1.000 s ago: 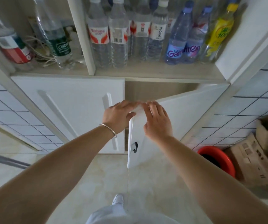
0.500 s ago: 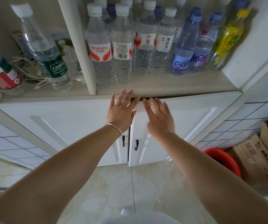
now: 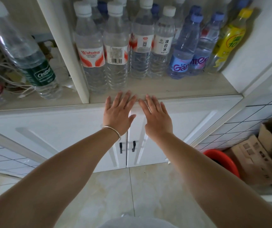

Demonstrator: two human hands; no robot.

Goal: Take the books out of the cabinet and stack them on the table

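The cabinet [image 3: 189,125] is white, low, with two panelled doors meeting at a centre seam. Both doors are shut flush, each bearing a small dark handle [image 3: 120,148] close beside the seam. A pale shelf runs along the top edge of the doors. No books show; what is behind the doors is hidden.

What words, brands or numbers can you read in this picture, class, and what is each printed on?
"Wahaha": red-and-white label of a clear water bottle.
"Cestbon": green label of the leaning bottle.
"凉白水": white label of a white-capped bottle.
"Gan", partly hidden: blue label of a blue-capped bottle.
"10", cut off: yellow bottle.
Barcode digits, small print, red label at far left and cardboard box print: unreadable.
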